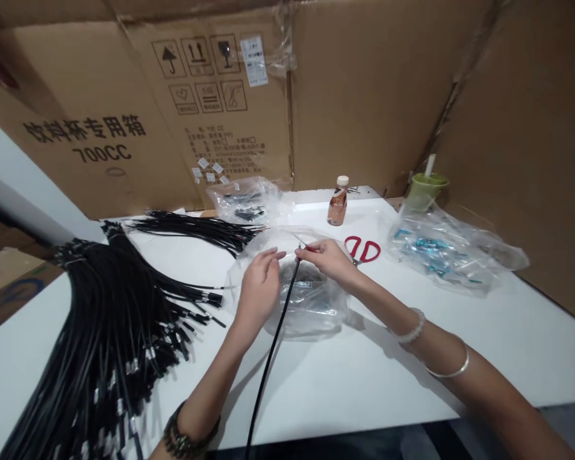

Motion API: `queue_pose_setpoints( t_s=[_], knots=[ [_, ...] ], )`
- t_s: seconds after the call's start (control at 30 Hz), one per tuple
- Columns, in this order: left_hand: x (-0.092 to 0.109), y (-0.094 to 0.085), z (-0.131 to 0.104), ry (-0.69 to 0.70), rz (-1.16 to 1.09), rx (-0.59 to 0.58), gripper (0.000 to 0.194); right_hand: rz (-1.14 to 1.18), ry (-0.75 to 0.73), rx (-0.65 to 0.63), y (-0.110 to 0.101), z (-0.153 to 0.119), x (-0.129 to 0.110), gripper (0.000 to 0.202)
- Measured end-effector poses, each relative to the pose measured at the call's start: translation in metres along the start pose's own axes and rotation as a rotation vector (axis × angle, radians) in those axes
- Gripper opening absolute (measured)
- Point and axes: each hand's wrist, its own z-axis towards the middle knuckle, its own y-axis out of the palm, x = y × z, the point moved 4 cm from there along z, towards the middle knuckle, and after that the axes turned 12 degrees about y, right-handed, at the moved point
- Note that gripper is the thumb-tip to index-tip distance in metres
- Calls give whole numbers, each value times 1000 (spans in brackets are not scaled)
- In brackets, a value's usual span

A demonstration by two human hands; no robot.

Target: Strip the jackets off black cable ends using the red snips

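My right hand (323, 255) pinches the upper end of a black cable (280, 326) between thumb and fingertips. A thin tip sticks up past the fingers, and the cable runs down out of view at the bottom edge. To the left of the cable, my left hand (260, 287) is raised with its fingers partly bent and apart, and nothing shows in them. Below both hands lies a clear plastic bag (311, 319) with contents that are hard to make out.
A large pile of black cables (105, 319) covers the table's left side, with another bundle (196, 230) behind. Red-handled scissors (371, 252), a small bottle (338, 203), a bag of blue pieces (431, 252) and a green cup (426, 190) stand right. Cardboard (364, 96) walls the back.
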Motion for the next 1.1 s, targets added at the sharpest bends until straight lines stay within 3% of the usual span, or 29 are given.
queue_pose_setpoints(
  t_s=[0.17, 0.23, 0.4, 0.6, 0.87, 1.0, 1.1],
  knots=[
    [4, -2, 22, 121, 248, -55, 16, -139, 53, 95, -2, 0, 3, 27],
    [7, -1, 23, 145, 298, -80, 18, -173, 71, 123, -2, -3, 0, 27],
    [21, -5, -7, 180, 371, -40, 35, -213, 91, 165, 1, -14, -9, 27],
    [23, 0, -33, 136, 433, -8, 27, -228, 89, 207, 9, -12, -15, 26],
    [20, 18, -42, 97, 229, 29, 34, -195, 27, 192, 18, -14, -20, 24],
    [12, 16, -53, 42, 27, 76, 27, -156, -33, 126, 20, -37, -19, 24],
    [6, 6, -73, 37, -114, 79, 27, -115, -87, 55, 23, -71, -7, 31]
  ],
)
